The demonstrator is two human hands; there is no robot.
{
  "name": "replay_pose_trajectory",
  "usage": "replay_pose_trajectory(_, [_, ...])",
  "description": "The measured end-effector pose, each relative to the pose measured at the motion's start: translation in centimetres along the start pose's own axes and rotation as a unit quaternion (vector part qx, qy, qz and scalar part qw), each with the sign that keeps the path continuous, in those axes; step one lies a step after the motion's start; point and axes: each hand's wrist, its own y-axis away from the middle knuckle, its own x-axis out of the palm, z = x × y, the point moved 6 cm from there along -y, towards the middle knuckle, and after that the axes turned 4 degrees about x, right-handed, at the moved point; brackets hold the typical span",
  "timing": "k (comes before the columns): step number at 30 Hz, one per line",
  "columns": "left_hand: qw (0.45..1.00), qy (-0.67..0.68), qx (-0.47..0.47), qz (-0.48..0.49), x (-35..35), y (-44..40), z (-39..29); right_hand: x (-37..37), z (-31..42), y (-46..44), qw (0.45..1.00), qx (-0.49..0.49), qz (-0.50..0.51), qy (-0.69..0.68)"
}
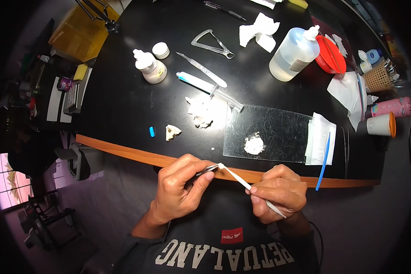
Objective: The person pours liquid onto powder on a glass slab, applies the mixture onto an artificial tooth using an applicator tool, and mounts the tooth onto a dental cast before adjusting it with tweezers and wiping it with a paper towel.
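My left hand pinches a slim metal tool, likely tweezers, with a tiny white piece at its tip. My right hand grips a thin white plastic stick, whose far end meets the small piece. Both hands are in front of the table's wooden edge. Just beyond them, a glass plate bears a mound of white powder or paste. A cream-coloured toothlike model piece and a small blue piece lie to the left.
A syringe, scalpel and metal caliper lie farther back. Bottles stand left, with a larger clear bottle right. A blue stick overhangs the front edge beside tweezers. Crumpled tissue sits near the middle.
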Motion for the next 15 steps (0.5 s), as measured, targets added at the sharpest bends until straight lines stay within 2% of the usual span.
replay_pose_trajectory(12, [1.0, -0.002, -0.001, 0.002, 0.02, 0.23, 0.23, 0.02, -0.03, 0.01, 1.0, 0.005, 0.001, 0.008])
replay_pose_trajectory(15, [0.999, 0.013, 0.03, -0.015, 0.12, 0.19, 0.35, 0.09, 0.03, 0.11, 1.0, -0.002, 0.004, 0.001])
